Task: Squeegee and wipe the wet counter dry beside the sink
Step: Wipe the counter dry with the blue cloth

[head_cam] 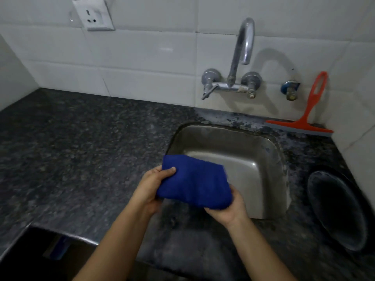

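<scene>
A folded blue cloth (194, 181) is held in the air over the front left corner of the steel sink (253, 157). My left hand (151, 188) grips its left edge, thumb on top. My right hand (229, 209) holds its lower right corner from below. An orange squeegee (308, 116) leans against the tiled wall behind the sink at the right, blade down on the counter. The dark speckled granite counter (81, 149) stretches to the left of the sink.
A chrome wall tap (239, 63) arches over the sink. A dark round plate (336, 209) lies on the counter right of the sink. A wall socket (94, 16) sits high on the left. The counter's front edge drops off at lower left.
</scene>
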